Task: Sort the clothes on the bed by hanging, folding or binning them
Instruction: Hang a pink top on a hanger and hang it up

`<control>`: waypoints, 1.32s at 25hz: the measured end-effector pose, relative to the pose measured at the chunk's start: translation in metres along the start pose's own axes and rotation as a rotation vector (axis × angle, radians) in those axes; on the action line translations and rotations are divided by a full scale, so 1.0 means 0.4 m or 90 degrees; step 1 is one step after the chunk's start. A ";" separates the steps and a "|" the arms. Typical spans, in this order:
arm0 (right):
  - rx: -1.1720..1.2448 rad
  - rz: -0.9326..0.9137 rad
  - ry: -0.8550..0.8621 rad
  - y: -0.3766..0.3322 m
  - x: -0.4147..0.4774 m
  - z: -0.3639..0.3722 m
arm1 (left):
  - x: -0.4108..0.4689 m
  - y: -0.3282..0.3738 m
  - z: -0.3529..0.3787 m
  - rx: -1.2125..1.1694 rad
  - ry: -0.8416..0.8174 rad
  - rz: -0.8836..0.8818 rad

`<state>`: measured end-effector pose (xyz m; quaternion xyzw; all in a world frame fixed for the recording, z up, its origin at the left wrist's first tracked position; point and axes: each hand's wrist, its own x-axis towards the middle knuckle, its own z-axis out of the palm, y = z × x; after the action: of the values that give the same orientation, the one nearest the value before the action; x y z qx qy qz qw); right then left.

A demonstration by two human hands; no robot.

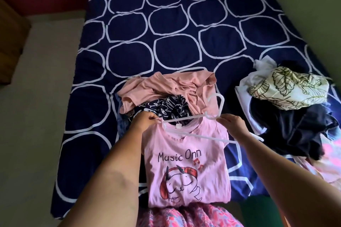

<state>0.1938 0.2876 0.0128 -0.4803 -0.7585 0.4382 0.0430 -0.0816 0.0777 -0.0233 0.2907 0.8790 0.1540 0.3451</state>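
Early in the job, I'd say: nothing visibly hung or folded yet. The pink cotton T-shirt with "Music Onn" cartoon print point(186, 162) lay flat, front up, at the near end of the navy ring-patterned bed point(166, 24). The white plastic hanger point(210, 116) sat across its neckline, and I couldn't tell if it was threaded in. Left hand point(145, 118) fingers pinched the collar at the hanger's end. Right hand point(232, 121) fingers gripped the hanger near the hook's base. Left to sort: a crumpled peach top point(166, 86) and navy scribble-print garment point(169, 107) just behind, plus a heap to the right, cream leaf-print cloth point(287, 86) on dark navy clothes point(295, 127). The shirt looked clean and lightly creased.
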 end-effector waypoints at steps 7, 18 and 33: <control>0.054 0.003 -0.052 -0.008 -0.001 -0.016 | -0.047 0.036 -0.028 -0.075 -0.111 0.038; 0.133 -0.033 -0.104 -0.136 -0.057 0.063 | -0.145 0.145 -0.053 -0.135 -0.050 0.076; 0.062 -0.036 -0.378 -0.295 -0.167 0.040 | -0.345 0.184 -0.117 -0.118 0.000 0.156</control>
<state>0.1403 0.2084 0.1101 -0.3071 -0.7291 0.5940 -0.1458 -0.0026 0.0468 0.1162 0.3626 0.8188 0.2756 0.3495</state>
